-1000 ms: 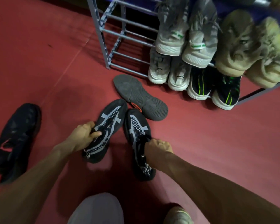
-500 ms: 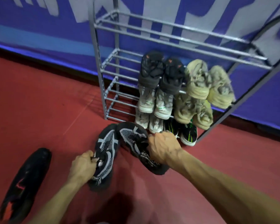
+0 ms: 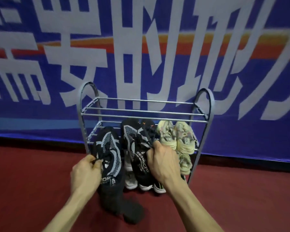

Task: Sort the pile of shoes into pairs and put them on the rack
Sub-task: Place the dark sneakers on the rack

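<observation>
Black shoes, left shoe (image 3: 109, 158) gripped in left hand (image 3: 85, 174), right shoe (image 3: 137, 148) gripped in right hand (image 3: 162, 163), before rack (image 3: 141, 113)

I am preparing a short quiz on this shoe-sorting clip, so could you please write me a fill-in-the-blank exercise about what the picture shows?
1. The left hand and the right hand each hold one black-and-grey ____.
2. The top shelf of the grey rack holds ____ shoes.
3. The beige pair sits at the ____ end of its shelf.
4. The floor is ____.

Missing words: shoe; no; right; red
</observation>
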The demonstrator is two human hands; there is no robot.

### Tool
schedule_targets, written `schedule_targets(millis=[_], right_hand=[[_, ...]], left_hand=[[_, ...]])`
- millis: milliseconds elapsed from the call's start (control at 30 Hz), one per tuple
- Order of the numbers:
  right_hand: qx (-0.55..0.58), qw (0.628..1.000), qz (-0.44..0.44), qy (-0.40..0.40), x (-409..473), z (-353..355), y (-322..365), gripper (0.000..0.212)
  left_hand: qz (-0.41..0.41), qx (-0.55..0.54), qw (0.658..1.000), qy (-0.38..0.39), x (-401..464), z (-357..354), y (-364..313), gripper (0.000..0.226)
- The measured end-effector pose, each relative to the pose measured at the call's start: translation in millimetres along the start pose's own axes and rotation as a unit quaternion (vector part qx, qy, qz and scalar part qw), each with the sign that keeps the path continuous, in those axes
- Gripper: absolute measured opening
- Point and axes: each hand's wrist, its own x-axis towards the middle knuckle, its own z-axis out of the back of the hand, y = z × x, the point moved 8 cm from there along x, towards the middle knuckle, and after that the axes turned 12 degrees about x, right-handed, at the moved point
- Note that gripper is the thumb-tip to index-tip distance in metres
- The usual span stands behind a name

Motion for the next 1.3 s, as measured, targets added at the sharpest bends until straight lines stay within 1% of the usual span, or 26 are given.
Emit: schedule_targets(millis=[67,167,300,433,533,600,667,767,900,967,1033,1067,1167,1200,1233,1300], right_hand=[[0.015,0.999,-0.006,-0.036,12.2,21.9,-12.4,0.019],[0.033,0.996,-0.039,-0.075,33.3,49.1,-35.9,0.019],[0.049,0.986,-0.098,-0.122,55.0,74.3,-73.4,0.02],[0.065,0.973,-0.178,-0.13,75.4,74.9,-106.8,0.023],[0.038,0.966,-0.231,-0.108,103.5,75.0,-133.1,0.025],[0.016,0.964,-0.247,-0.102,127.8,80.4,-149.4,0.023],[-0.01,0.966,-0.239,-0.096,153.1,86.2,-161.9,0.021],[-0.051,0.972,-0.216,-0.076,181.9,87.4,-178.7,0.021],[-0.092,0.972,-0.213,-0.034,193.4,79.7,-196.8,0.022],[-0.094,0.973,-0.207,-0.039,192.9,78.7,-199.1,0.017],[-0.102,0.975,-0.193,-0.052,189.0,81.3,-196.8,0.004],[-0.108,0.975,-0.183,-0.063,186.8,83.2,-195.2,0.004],[-0.126,0.978,-0.124,-0.112,169.2,90.8,-177.2,0.007],[-0.129,0.979,-0.093,-0.128,162.4,90.3,-167.9,0.01],[-0.128,0.981,-0.059,-0.135,154.4,86.9,-156.0,0.014],[-0.12,0.985,0.007,-0.127,135.4,70.2,-133.0,0.018]], left_hand=[[-0.012,-0.028,0.999,-0.009,5.8,8.2,-26.1,0.015],[-0.033,-0.058,0.998,-0.017,17.9,16.0,-69.4,0.016],[-0.082,-0.053,0.995,-0.026,42.9,6.8,-132.0,0.016],[-0.087,-0.038,0.995,-0.009,74.9,-26.1,-187.1,0.013],[-0.085,-0.033,0.996,0.002,99.1,-56.0,-225.1,0.013],[-0.077,-0.027,0.997,0.01,113.0,-78.2,-244.3,0.015],[-0.059,-0.026,0.998,0.026,124.2,-102.0,-258.3,0.017],[-0.026,-0.026,0.999,0.035,139.5,-127.5,-272.2,0.026],[-0.004,-0.049,0.998,0.047,151.6,-150.3,-279.9,0.035],[-0.004,-0.062,0.997,0.049,152.1,-155.5,-287.0,0.035],[0.003,-0.073,0.996,0.053,150.8,-157.0,-291.0,0.032],[0.006,-0.077,0.995,0.06,150.6,-158.0,-289.2,0.032],[0.022,-0.108,0.988,0.104,146.6,-165.9,-269.6,0.032],[0.019,-0.122,0.987,0.104,145.1,-165.6,-263.5,0.032],[0.005,-0.126,0.988,0.09,141.3,-161.5,-260.2,0.032],[-0.028,-0.118,0.992,0.037,126.1,-143.4,-256.1,0.034]])
